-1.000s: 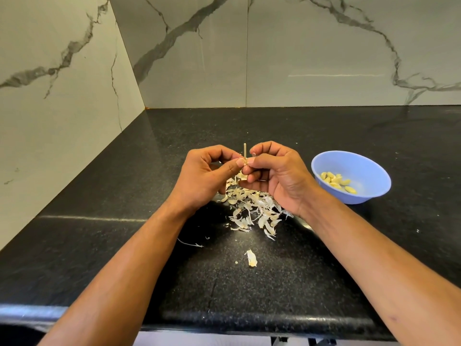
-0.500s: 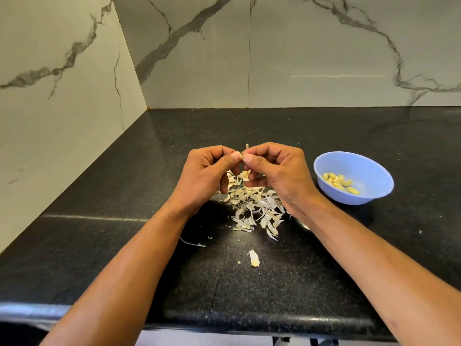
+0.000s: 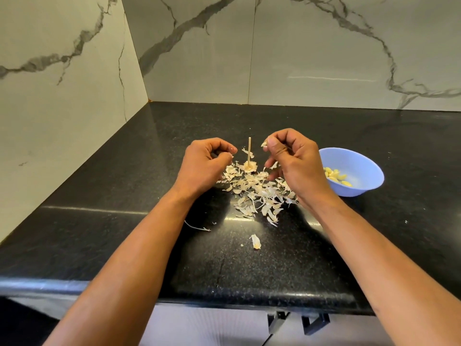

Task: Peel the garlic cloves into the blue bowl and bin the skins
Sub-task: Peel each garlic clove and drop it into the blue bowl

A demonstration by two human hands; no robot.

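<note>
The marble-patterned wall (image 3: 311,51) rose behind and to the left of the black speckled countertop (image 3: 124,176), the two panels meeting in the far left corner. On the counter's right side sat the blue bowl (image 3: 359,168), with a small cluster of peeled garlic cloves (image 3: 336,176) lying in its bottom.

The left hand (image 3: 203,166) hovered just left of centre, fingers curled inward with thumb and fingertips drawn close together — whether anything lay between them could not be told. The right hand (image 3: 290,161) was raised a little higher, just in front of the bowl's left rim, its thumb and forefinger pinching a small pale scrap of garlic skin (image 3: 264,144); the other fingers were curled loosely below.

Between and beneath the hands lay a spread-out pile of garlic skins (image 3: 259,193), papery and off-white, reaching toward the near edge. At the pile's far side the garlic stem (image 3: 249,152) stood upright on its root base (image 3: 249,167), apart from both hands, with a shred of skin clinging partway up.

Nearer the counter edge lay one stray skin piece (image 3: 256,241) and, to its left, a thin curved strand (image 3: 197,227).
</note>
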